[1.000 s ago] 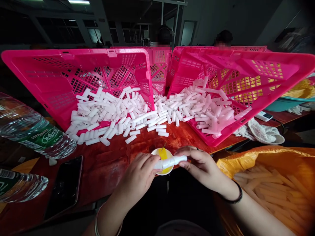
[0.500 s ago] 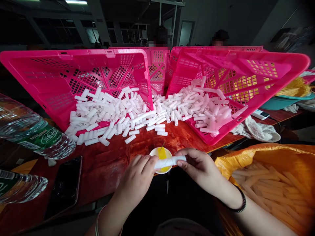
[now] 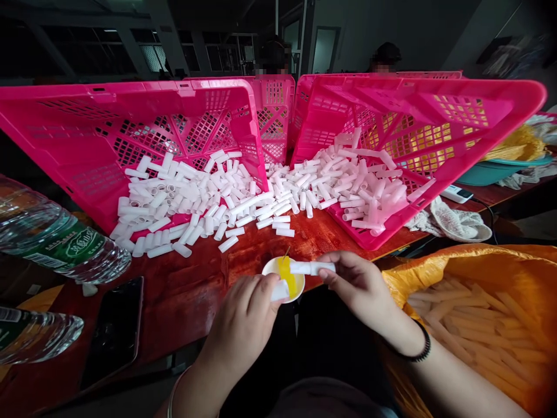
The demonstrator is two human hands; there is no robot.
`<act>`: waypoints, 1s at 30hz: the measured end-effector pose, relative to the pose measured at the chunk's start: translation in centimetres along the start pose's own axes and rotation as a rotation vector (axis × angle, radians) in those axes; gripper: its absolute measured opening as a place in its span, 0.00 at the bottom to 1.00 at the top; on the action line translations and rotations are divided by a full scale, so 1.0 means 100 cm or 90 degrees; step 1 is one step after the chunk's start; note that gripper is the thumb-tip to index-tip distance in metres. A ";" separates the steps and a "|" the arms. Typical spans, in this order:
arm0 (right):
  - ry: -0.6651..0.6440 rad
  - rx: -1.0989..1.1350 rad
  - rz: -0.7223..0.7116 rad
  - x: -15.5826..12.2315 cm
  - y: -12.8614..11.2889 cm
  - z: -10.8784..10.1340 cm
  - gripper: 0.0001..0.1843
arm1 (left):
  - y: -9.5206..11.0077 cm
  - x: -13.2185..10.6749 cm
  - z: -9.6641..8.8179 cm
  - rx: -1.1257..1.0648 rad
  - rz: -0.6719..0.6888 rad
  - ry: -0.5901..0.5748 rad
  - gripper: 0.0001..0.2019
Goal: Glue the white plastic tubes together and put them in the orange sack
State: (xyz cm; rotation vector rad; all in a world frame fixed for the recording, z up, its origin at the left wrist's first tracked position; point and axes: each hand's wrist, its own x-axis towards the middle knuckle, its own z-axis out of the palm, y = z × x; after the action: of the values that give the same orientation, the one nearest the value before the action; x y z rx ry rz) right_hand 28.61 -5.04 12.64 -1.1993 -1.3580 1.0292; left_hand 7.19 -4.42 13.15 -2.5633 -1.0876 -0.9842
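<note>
Between the thumb and fingers of my left hand point(image 3: 243, 319) is a short white plastic tube point(image 3: 279, 290), its end sticking out to the right. My right hand point(image 3: 359, 293) pinches a longer white tube point(image 3: 307, 267) by its right end, pointing left. The two tubes are apart. Just behind and below them stands a small white bowl point(image 3: 270, 267) with a yellow block point(image 3: 285, 271) in it; a thin dark stick rises from the block. Many short white tubes point(image 3: 191, 197) lie heaped beyond, spilling onto the red table point(image 3: 187, 290).
Two pink crates point(image 3: 56, 110) point(image 3: 491, 110) lie tipped toward me behind the heap. At left are water bottles point(image 3: 73, 244) and a phone point(image 3: 114, 331). At right, an orange sack point(image 3: 400, 284) holds long pale tubes; a white cloth point(image 3: 461, 223) lies above it. People sit beyond.
Both hands were on what looked like one joined white tube over the bowl. Now each holds its own piece, the right one raised slightly. The view has shifted a little.
</note>
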 end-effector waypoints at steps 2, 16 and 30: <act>0.019 0.036 -0.030 -0.004 -0.006 -0.002 0.07 | -0.003 -0.001 0.002 -0.011 -0.027 -0.012 0.09; -0.049 -0.193 -0.252 -0.019 -0.012 -0.004 0.10 | 0.001 -0.001 0.002 -0.041 -0.061 -0.027 0.10; -0.188 -0.288 -0.386 -0.013 -0.022 -0.019 0.16 | 0.001 -0.007 0.002 -0.160 -0.103 -0.071 0.09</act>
State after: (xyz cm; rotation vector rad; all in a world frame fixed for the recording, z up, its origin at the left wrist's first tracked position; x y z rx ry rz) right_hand 30.18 -6.71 14.85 -0.8622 -2.0996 0.4820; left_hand 6.97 -4.80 12.54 -2.7949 -1.2928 -1.0905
